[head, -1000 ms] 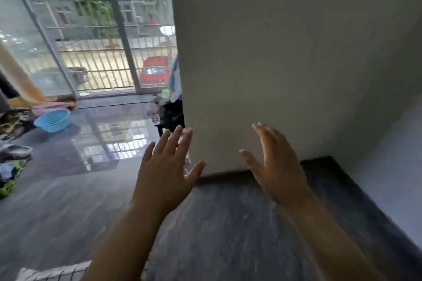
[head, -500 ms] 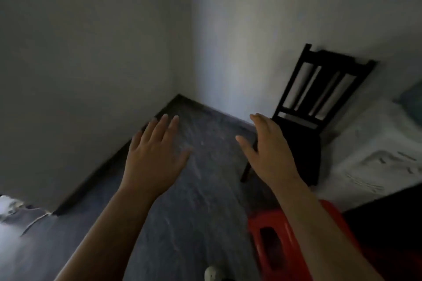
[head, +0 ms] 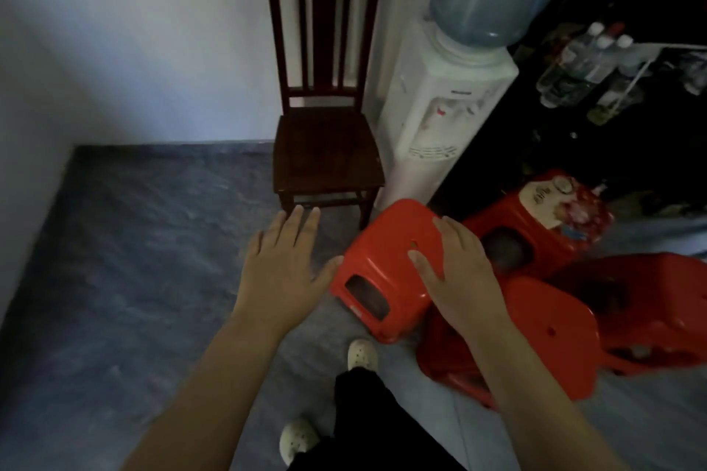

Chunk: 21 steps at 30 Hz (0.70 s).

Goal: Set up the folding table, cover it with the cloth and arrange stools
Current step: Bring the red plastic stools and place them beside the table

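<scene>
We're at stool fetching: right hand (head: 457,271) flat on nearest red stool (head: 386,271), left hand (head: 285,264) spread, empty; next we must grip its rim

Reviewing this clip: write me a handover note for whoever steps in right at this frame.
Left hand open, holding nothing, beside the nearest red stool.
Right hand open, fingers flat over that stool's top; contact unclear.
Other red stools cluster to its right, near the wooden chair and water dispenser.
Folding table and cloth not in view, so done steps can't be judged.
Left: grip the stool, carry stools over, arrange them.
</scene>
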Each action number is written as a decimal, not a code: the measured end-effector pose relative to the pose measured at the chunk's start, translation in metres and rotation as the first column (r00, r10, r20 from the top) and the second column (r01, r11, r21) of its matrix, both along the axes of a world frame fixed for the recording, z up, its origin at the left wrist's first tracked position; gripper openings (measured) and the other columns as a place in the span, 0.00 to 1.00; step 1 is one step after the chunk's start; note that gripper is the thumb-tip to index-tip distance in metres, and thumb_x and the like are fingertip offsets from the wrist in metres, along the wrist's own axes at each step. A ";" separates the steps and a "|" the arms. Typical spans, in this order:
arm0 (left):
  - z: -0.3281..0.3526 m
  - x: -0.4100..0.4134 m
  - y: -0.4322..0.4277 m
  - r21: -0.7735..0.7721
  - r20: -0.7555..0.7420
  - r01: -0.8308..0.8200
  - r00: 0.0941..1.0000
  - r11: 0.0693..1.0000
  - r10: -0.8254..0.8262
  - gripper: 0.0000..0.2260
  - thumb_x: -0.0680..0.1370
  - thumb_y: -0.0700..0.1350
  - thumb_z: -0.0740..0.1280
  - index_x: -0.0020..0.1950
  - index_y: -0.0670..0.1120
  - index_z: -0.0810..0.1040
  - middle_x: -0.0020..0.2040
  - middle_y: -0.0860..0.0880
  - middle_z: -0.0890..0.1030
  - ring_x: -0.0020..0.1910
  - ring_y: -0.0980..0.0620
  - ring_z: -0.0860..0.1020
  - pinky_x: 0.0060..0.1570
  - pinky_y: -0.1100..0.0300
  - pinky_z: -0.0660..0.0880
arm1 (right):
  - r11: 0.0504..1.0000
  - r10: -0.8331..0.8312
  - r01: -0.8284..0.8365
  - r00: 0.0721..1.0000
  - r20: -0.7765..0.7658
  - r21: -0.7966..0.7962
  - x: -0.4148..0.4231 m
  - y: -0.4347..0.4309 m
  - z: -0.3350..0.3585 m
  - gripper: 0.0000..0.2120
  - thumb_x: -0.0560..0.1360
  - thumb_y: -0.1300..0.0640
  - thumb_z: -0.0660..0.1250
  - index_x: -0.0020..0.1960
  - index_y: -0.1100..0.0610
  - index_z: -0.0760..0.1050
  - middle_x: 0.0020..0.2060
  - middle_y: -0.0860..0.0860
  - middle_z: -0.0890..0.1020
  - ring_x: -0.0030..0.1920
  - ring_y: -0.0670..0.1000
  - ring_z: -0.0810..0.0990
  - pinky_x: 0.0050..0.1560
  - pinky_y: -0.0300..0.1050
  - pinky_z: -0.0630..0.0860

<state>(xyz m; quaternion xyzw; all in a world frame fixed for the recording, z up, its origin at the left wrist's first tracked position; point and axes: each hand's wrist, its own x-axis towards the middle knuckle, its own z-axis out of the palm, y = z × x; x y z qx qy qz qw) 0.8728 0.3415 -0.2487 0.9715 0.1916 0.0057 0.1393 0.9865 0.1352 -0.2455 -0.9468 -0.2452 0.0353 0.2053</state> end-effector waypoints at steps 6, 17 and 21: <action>-0.045 0.026 -0.025 -0.086 -0.092 0.010 0.996 0.996 -0.018 0.36 0.74 0.67 0.44 0.74 0.45 0.61 0.72 0.42 0.66 0.71 0.41 0.63 0.66 0.41 0.62 | 0.995 -0.075 0.068 0.993 -0.093 -0.075 0.025 -0.032 -0.040 0.32 0.76 0.42 0.61 0.73 0.58 0.60 0.71 0.54 0.65 0.72 0.53 0.60 0.70 0.48 0.59; -0.179 0.140 -0.093 -0.236 -0.307 -0.211 0.942 0.949 0.133 0.38 0.72 0.65 0.45 0.75 0.43 0.56 0.74 0.41 0.61 0.73 0.41 0.59 0.69 0.44 0.57 | 0.971 0.048 -0.088 0.983 -0.180 -0.222 0.211 -0.026 -0.180 0.32 0.77 0.42 0.59 0.73 0.60 0.59 0.72 0.58 0.63 0.72 0.56 0.59 0.70 0.52 0.58; -0.250 0.184 -0.122 -0.305 -0.400 -0.344 0.893 0.888 0.208 0.37 0.74 0.67 0.44 0.76 0.47 0.41 0.78 0.45 0.48 0.76 0.47 0.47 0.72 0.49 0.48 | 0.940 0.093 -0.160 0.970 -0.226 -0.302 0.274 -0.031 -0.256 0.34 0.76 0.43 0.61 0.72 0.63 0.59 0.71 0.62 0.64 0.72 0.60 0.60 0.71 0.55 0.58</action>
